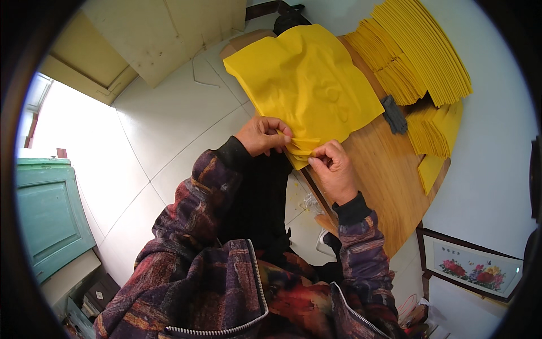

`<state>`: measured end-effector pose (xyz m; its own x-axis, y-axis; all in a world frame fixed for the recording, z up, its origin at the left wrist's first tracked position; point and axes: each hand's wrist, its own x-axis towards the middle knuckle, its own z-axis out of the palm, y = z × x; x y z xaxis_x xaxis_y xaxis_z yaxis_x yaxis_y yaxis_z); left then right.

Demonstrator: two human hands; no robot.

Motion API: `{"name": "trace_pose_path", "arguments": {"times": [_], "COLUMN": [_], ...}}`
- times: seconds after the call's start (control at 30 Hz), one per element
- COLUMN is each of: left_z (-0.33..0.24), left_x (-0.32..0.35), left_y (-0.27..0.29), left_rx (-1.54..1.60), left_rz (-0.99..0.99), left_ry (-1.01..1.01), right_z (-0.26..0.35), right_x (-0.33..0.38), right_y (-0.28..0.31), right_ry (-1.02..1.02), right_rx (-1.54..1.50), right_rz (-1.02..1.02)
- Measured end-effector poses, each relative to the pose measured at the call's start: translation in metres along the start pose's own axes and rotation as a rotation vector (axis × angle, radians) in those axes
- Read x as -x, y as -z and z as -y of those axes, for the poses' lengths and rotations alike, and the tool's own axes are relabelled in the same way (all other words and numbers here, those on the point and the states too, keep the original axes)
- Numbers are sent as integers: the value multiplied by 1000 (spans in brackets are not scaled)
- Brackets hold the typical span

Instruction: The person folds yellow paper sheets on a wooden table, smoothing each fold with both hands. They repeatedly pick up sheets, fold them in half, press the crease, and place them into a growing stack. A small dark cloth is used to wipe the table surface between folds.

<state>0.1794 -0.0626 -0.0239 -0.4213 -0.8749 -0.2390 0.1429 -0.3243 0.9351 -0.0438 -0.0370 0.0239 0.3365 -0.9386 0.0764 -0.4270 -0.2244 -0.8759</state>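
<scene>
A large sheet of yellow paper (307,79) lies spread over the round wooden table (384,175). Its near corner is folded into narrow pleats at the table's edge. My left hand (262,135) pinches those folds from the left side. My right hand (333,169) pinches the same folded corner from the right, thumb and fingers closed on it. Both hands sit close together, almost touching, at the sheet's lowest corner.
Fanned stacks of folded yellow paper (418,51) cover the far right of the table, with a dark grey tool (393,114) beside them. A teal cabinet (48,209) stands at left on the pale tiled floor (169,130). A framed flower picture (471,265) leans at lower right.
</scene>
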Motion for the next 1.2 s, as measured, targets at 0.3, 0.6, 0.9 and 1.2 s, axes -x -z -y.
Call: {"name": "trace_pose_path", "arguments": {"times": [0.3,0.6,0.9,1.2], "left_z": [2,-2,-2,-4], "left_x": [-1,0,1,1], "left_y": [-6,-11,-6,5], "left_rx": [-36,-63,-40,11], "left_rz": [-60,-122,-70,75], "left_ry": [21,25,38,20], "right_z": [5,4,3,1], "right_x": [2,5,-1,-7], "right_y": [0,-3,-2,1], "right_ry": [-77,363,131,37], "right_rx": [98,461,120,-12], "right_rz": [-17,-166,-30,41]}}
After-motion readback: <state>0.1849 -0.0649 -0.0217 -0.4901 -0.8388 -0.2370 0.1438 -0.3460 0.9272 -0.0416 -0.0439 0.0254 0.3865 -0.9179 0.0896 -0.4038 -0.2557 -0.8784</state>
